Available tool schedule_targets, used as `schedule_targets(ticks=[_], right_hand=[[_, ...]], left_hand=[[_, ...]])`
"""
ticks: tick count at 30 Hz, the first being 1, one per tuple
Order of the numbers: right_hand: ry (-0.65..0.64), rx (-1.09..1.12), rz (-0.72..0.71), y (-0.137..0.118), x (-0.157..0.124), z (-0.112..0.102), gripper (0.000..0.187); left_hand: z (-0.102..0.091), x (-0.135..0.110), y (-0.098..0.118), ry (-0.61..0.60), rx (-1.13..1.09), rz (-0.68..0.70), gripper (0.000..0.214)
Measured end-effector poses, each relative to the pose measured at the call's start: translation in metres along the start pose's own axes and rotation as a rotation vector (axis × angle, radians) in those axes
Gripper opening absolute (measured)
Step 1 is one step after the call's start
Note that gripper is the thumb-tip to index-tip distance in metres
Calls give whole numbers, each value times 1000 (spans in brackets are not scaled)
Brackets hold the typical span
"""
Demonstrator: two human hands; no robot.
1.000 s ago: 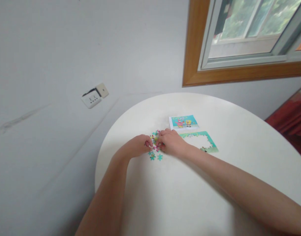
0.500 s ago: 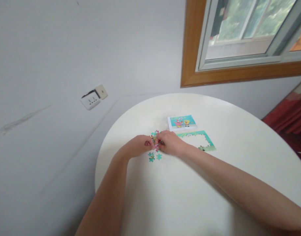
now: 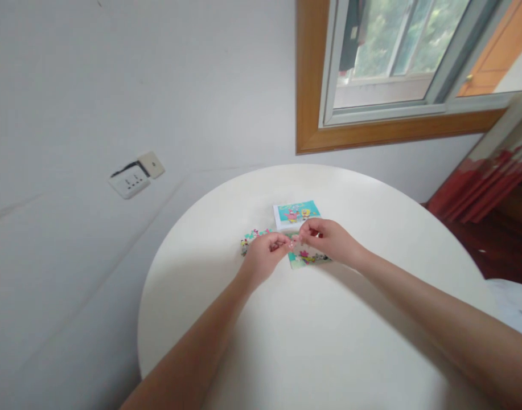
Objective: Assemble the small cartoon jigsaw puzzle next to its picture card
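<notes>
My left hand and my right hand meet fingertip to fingertip above a white round table, both pinched on a small puzzle piece between them. Under the right hand lies a green-bordered puzzle frame, mostly hidden. A small picture card with cartoon figures lies just behind the hands. A heap of loose puzzle pieces sits left of the left hand's fingers.
The table stands against a grey wall with a white socket plate at the left. A wood-framed window is above the table's far side. A red and white curtain hangs at the right.
Both hands have lifted off the heap of loose pieces and shifted right, over the puzzle frame, pinching a piece between them. The camera view has turned to the right.
</notes>
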State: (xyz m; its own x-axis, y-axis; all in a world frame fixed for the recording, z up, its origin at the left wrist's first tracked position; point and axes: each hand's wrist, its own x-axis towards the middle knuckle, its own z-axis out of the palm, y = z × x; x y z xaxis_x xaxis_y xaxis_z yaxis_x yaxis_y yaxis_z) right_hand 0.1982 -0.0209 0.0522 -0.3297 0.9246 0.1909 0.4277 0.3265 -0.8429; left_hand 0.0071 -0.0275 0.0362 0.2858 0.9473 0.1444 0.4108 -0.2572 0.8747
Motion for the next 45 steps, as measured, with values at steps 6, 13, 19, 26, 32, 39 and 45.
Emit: schedule_targets(ticks=[6,13,19,26,32,39,45], right_hand=[[-23,68,21,11,-12,-3,14],[-46,-173,-40,34,-5,-18,15],[-143,-334,-5,39,-5,-18,14],[-112,-427,-65,34,-4,-17,11],[-115,-489,-115,37,-3,-17,10],[-122,-517,-146,42,-2,-19,12],[-71,-522,-145,43,-2,-18,15]], left_hand=[[14,-5,-1,-41,79,48,20],[9,-5,-4,-67,492,393,16],[15,-10,-4,-127,603,427,18],[18,-10,-3,-126,570,397,19],[18,-9,-3,-128,555,382,18],[19,-10,-1,-126,558,386,16],[18,-10,-2,-131,558,385,17]])
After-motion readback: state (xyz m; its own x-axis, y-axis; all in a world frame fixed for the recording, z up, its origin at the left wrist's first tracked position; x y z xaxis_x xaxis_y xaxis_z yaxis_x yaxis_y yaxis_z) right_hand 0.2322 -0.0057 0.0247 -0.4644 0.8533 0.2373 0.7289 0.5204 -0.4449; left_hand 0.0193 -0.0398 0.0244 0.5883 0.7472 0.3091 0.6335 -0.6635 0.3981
